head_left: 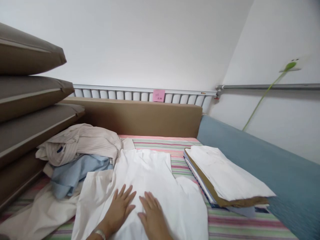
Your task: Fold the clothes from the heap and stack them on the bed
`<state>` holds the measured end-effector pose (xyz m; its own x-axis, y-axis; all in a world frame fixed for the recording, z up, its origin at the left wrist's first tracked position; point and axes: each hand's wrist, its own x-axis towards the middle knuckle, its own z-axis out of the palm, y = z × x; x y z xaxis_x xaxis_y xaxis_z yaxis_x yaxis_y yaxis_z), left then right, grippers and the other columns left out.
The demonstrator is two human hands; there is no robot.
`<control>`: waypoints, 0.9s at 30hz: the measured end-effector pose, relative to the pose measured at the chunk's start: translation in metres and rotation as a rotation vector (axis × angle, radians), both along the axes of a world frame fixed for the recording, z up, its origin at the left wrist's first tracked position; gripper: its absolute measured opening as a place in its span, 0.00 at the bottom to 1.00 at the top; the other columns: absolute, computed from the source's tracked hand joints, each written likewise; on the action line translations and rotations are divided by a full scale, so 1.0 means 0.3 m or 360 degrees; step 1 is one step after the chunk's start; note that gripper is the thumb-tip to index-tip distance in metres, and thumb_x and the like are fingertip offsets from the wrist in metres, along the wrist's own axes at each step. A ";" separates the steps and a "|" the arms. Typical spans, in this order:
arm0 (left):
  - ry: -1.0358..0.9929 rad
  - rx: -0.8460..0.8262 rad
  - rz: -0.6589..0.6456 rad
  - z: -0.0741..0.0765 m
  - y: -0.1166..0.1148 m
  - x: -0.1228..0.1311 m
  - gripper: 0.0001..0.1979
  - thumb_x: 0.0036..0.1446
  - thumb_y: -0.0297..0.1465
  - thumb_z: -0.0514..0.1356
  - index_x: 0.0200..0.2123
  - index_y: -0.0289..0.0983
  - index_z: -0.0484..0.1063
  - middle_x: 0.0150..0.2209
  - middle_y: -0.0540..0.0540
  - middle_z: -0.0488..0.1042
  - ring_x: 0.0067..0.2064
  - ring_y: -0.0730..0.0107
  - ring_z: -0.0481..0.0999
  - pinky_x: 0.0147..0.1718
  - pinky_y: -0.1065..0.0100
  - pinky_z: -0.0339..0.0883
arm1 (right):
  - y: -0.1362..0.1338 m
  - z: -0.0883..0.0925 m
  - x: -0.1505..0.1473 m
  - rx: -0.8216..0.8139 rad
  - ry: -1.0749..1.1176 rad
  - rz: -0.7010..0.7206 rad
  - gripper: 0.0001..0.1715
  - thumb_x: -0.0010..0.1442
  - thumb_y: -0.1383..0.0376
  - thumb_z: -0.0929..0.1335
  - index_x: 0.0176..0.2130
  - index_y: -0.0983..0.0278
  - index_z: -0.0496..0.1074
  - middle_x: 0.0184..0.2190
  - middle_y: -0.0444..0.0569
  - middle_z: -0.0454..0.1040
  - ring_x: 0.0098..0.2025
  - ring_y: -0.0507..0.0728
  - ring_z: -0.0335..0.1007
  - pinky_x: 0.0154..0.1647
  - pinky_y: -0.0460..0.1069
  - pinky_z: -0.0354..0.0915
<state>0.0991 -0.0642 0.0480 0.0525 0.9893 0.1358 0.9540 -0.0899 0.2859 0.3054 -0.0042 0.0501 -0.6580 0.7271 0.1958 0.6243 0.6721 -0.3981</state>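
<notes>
A white shirt (147,170) lies spread out on a striped sheet (230,221), its near end cut off by the bottom of the view. My left hand (121,203) rests flat on the cloth with fingers spread, a bracelet at its wrist. Close beside it, my right hand (153,213) also lies palm down on the shirt, fingers stretched forward. Neither hand grips anything. To the right sits a stack of folded clothes (225,173), a white piece on top and brown and blue ones under it.
Rumpled clothes, striped beige (85,140) and light blue (77,171), are heaped at the left. Beyond them rise stacked brown cushions (32,90). A brown padded board (140,116) and radiator (112,94) line the back; a blue padded side (250,150) bounds the right.
</notes>
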 end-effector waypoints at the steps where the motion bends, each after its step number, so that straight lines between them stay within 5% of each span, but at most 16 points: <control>1: 0.0012 -0.0010 -0.0021 -0.002 0.011 -0.010 0.24 0.61 0.46 0.45 0.60 0.55 0.51 0.64 0.51 0.51 0.65 0.49 0.45 0.57 0.38 0.45 | 0.049 -0.014 0.017 0.0009 -0.0067 -0.0134 0.26 0.59 0.57 0.60 0.57 0.56 0.62 0.61 0.48 0.58 0.63 0.62 0.50 0.61 0.62 0.50; 5: 0.0041 0.0013 -0.0031 0.017 0.073 -0.065 0.26 0.61 0.45 0.45 0.62 0.53 0.48 0.65 0.49 0.48 0.65 0.49 0.44 0.58 0.40 0.44 | 0.273 -0.028 0.138 0.0179 -0.0301 -0.0884 0.28 0.59 0.59 0.58 0.54 0.69 0.65 0.58 0.63 0.61 0.61 0.68 0.53 0.55 0.65 0.54; 7: 0.0055 0.0034 -0.0002 0.026 0.116 -0.089 0.26 0.62 0.45 0.44 0.62 0.52 0.47 0.65 0.48 0.48 0.65 0.50 0.45 0.58 0.41 0.44 | 0.310 -0.011 0.134 0.0252 -0.0341 -0.0975 0.29 0.57 0.60 0.59 0.55 0.70 0.65 0.59 0.65 0.59 0.61 0.70 0.52 0.55 0.66 0.54; 13: 0.0143 0.0005 0.0176 -0.004 0.251 -0.149 0.25 0.61 0.46 0.44 0.61 0.51 0.51 0.65 0.48 0.50 0.65 0.47 0.44 0.57 0.40 0.46 | 0.259 -0.007 -0.083 0.0202 -0.0215 -0.0214 0.27 0.59 0.58 0.59 0.58 0.54 0.61 0.63 0.48 0.53 0.64 0.61 0.46 0.61 0.62 0.47; 19: 0.0218 -0.0074 0.0572 -0.005 0.373 -0.191 0.24 0.62 0.39 0.45 0.61 0.44 0.55 0.64 0.43 0.51 0.64 0.44 0.47 0.52 0.39 0.54 | 0.492 -0.045 -0.003 0.0235 -0.0407 -0.0651 0.27 0.62 0.55 0.57 0.57 0.62 0.62 0.61 0.57 0.56 0.64 0.65 0.47 0.61 0.64 0.44; 21: 0.0275 -0.0062 0.0673 0.003 0.394 -0.158 0.24 0.62 0.37 0.46 0.60 0.41 0.57 0.63 0.39 0.53 0.63 0.39 0.48 0.50 0.35 0.52 | 0.498 -0.036 0.012 0.0250 -0.0399 -0.0601 0.27 0.62 0.55 0.57 0.57 0.60 0.62 0.62 0.57 0.55 0.64 0.64 0.46 0.61 0.64 0.43; 25: 0.0258 0.0060 0.0369 0.001 0.411 -0.073 0.25 0.61 0.43 0.47 0.60 0.45 0.56 0.63 0.42 0.54 0.64 0.44 0.47 0.56 0.39 0.45 | 0.464 -0.031 -0.020 0.0215 -0.0353 -0.0135 0.27 0.63 0.52 0.54 0.59 0.51 0.57 0.63 0.47 0.53 0.65 0.60 0.43 0.62 0.62 0.41; 27: 0.0213 0.0063 0.0167 -0.009 0.435 -0.062 0.25 0.61 0.45 0.46 0.61 0.49 0.55 0.64 0.46 0.52 0.64 0.47 0.47 0.57 0.43 0.45 | 0.511 -0.041 -0.030 0.0210 -0.0394 -0.0201 0.27 0.63 0.52 0.54 0.60 0.52 0.56 0.63 0.48 0.53 0.65 0.60 0.43 0.62 0.62 0.41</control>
